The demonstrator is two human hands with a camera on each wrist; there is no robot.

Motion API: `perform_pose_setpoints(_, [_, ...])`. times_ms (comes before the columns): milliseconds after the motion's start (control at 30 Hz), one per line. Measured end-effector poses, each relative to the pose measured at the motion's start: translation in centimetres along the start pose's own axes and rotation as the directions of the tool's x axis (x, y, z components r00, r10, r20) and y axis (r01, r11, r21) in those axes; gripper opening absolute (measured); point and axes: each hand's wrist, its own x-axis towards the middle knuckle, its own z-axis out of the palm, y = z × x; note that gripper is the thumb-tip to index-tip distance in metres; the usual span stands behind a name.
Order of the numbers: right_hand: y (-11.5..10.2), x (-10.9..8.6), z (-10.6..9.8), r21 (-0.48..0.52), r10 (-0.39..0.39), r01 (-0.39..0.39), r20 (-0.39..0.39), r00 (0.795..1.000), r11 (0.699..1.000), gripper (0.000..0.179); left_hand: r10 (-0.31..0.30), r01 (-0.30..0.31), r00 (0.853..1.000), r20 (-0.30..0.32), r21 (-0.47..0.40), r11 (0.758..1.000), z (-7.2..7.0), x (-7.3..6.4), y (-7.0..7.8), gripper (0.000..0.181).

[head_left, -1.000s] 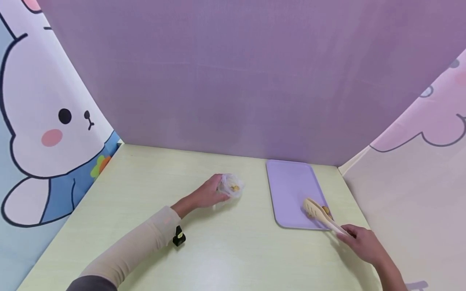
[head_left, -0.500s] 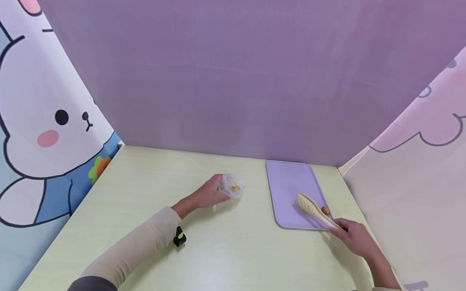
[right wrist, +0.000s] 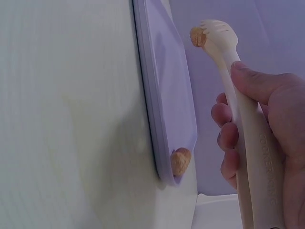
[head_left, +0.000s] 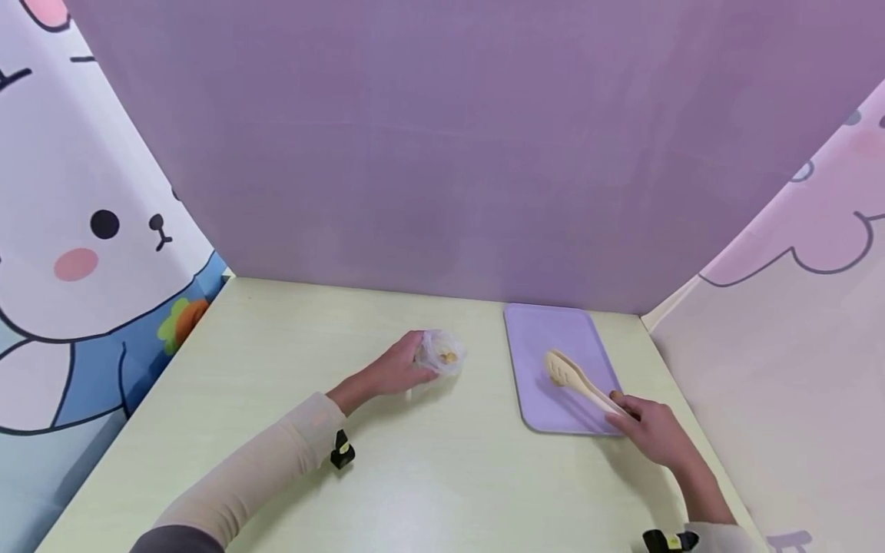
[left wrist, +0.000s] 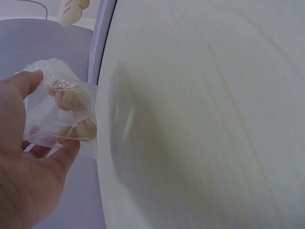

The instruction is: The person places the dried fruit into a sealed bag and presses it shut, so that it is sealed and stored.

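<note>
Shifted since the earlier head frames: right hand (head_left: 650, 430) and tongs (head_left: 581, 382), carried leftward and slightly farther from the wearer, from the tray's right edge to above its middle. Left hand (head_left: 401, 366) and plastic bag (head_left: 440, 353): place unchanged.

Right fingers: curled round the tongs' arms, thumb on one side, the other fingers opposite.

Left fingers: curled about the bag, thumb at one side, fingertips at the other.

Tongs, one pair: cream, slotted heads, raised lettering on one arm. Between the heads, one brown nut (right wrist: 197, 36), raised clear of the tray.

Bag, one: clear, crinkled, held left of the tray and apart from it. Contents: several brown nuts (left wrist: 72, 100), resembling walnuts, seen through the film; exact count unclear.

Tray (head_left: 546, 330), one: lilac, rectangular, low-rimmed. At its near right corner, a further brown nut (right wrist: 180, 162), visible in the right wrist view.

Black devices, two: one at the left wrist (head_left: 342, 450), one at the right (head_left: 669, 541).

Sleeve (head_left: 263, 468): pale, on the left forearm.

Table (head_left: 429, 491): pale, wood-grained.

Back panel (head_left: 442, 153): plain purple.

Left panel (head_left: 104, 299): rabbit print.

Right panel (head_left: 795, 346): pink and cream, outlined shapes.
</note>
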Motion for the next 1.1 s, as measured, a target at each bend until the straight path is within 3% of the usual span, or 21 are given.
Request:
perform_pose_setpoints(467, [-1.7, 2.4, 0.6, 0.036, 0.019, -0.020, 0.047, 0.999, 0.999, 0.016, 0.005, -0.005, 1.000, -0.001, 0.009, 1.000, 0.1, 0.1, 0.0, 0.074])
perform_pose_setpoints(900, [-3.5, 4.6, 1.2, 0.081, -0.041, 0.038, 0.034, 0.999, 0.996, 0.018, 0.004, -0.004, 1.000, 0.004, 0.009, 1.000, 0.3, 0.1, 0.0, 0.074])
perform_pose_setpoints(1100, [-4.1, 5.5, 1.5, 0.096, -0.029, 0.024, 0.051, 0.998, 0.995, 0.018, 0.008, -0.008, 1.000, 0.003, 0.025, 1.000, 0.3, 0.2, 0.1, 0.074])
